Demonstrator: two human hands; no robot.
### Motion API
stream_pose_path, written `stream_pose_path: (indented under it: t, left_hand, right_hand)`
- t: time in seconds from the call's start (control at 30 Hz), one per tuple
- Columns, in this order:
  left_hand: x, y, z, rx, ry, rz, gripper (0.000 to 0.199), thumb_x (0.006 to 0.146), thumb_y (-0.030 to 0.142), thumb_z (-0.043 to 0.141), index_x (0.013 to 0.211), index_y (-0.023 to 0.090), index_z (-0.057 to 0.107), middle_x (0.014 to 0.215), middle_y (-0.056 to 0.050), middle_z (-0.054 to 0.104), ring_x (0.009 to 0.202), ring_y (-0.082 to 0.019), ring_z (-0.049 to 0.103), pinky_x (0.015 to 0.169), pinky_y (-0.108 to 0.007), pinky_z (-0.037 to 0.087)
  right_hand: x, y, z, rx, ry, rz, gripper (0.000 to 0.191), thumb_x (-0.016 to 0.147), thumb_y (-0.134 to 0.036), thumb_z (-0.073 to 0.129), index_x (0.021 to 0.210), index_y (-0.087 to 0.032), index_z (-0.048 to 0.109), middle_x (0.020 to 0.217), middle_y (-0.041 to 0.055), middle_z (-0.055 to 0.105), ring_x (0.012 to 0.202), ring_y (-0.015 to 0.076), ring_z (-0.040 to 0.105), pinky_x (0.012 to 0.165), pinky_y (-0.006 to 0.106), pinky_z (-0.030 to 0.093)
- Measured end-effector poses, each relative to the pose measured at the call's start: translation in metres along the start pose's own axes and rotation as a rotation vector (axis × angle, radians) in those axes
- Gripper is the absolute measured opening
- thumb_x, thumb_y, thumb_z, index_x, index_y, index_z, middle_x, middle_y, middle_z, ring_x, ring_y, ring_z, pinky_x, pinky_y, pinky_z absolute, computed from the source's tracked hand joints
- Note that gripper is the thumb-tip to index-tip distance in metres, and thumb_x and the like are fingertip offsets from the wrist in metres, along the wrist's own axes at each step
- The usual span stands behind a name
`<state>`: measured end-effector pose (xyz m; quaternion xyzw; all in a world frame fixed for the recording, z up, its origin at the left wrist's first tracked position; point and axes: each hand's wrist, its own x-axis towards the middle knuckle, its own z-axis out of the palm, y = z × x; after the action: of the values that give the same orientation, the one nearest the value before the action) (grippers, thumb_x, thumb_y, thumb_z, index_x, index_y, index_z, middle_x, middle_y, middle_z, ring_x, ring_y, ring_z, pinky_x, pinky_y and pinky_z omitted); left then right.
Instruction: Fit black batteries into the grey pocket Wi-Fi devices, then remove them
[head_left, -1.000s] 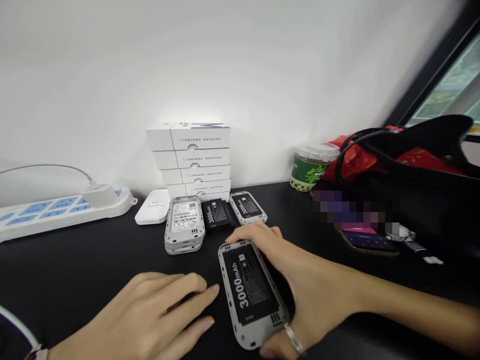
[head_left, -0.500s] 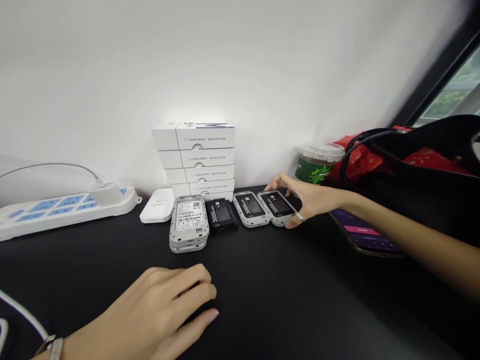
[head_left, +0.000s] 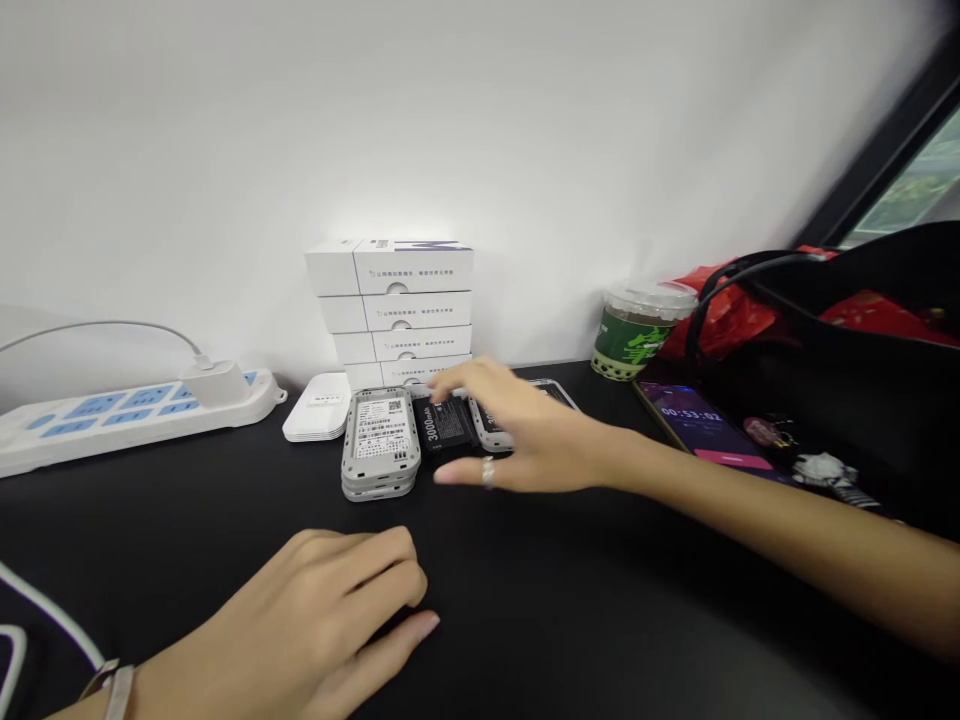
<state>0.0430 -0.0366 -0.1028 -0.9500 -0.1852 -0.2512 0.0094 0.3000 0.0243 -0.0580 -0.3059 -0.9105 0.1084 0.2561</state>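
Note:
My right hand [head_left: 517, 420] reaches over the black 3000mAh batteries [head_left: 450, 428], its thumb and fingers apart and nothing between them. Just left of its fingertips stands a stack of white device bodies [head_left: 380, 440], the top one showing a labelled, bare battery bay. Partly hidden behind this hand, white device bodies with batteries [head_left: 559, 388] in them lie to the right. On the black table in front, my left hand [head_left: 330, 620] rests with loosely bent fingers, thumb apart, holding nothing. A pile of white covers [head_left: 318, 408] sits left of the stacked bodies.
Several white boxes [head_left: 405, 312] are stacked against the wall. A power strip [head_left: 142, 410] with a plugged-in charger is at left. On the right are a drink cup [head_left: 634, 330], a phone [head_left: 697, 425] and a black bag [head_left: 885, 400] with red plastic.
My right hand has let go of the rightmost body with a battery and moved left above the loose batteries. My left hand has stayed nearly still.

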Motion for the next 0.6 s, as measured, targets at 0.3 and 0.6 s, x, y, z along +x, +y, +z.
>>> stream_pose_path:
  t: [0.3, 0.6]
  left_hand:
    - [-0.003, 0.001, -0.002, -0.008, 0.0, -0.02, 0.035, 0.112, 0.028, 0.035, 0.09, 0.021, 0.062, 0.077, 0.004, 0.067, 0.062, -0.012, 0.066, 0.059, -0.026, 0.05]
    - [-0.001, 0.005, -0.006, 0.038, 0.211, 0.043, 0.023, 0.108, 0.023, 0.046, 0.1, 0.019, 0.068, 0.087, -0.001, 0.075, 0.082, -0.014, 0.073, 0.079, -0.021, 0.059]
  right_hand:
    - [0.049, -0.016, 0.022, 0.087, -0.233, 0.154, 0.107, 0.073, -0.057, 0.083, 0.153, -0.024, 0.02, 0.147, 0.0193, 0.046, 0.138, 0.0393, 0.044, 0.113, 0.061, 0.034]
    - [-0.02, -0.029, 0.009, 0.067, -0.035, 0.19, 0.109, 0.062, -0.045, 0.09, 0.143, -0.024, 0.02, 0.142, 0.0169, 0.043, 0.131, 0.0373, 0.047, 0.113, 0.059, 0.032]
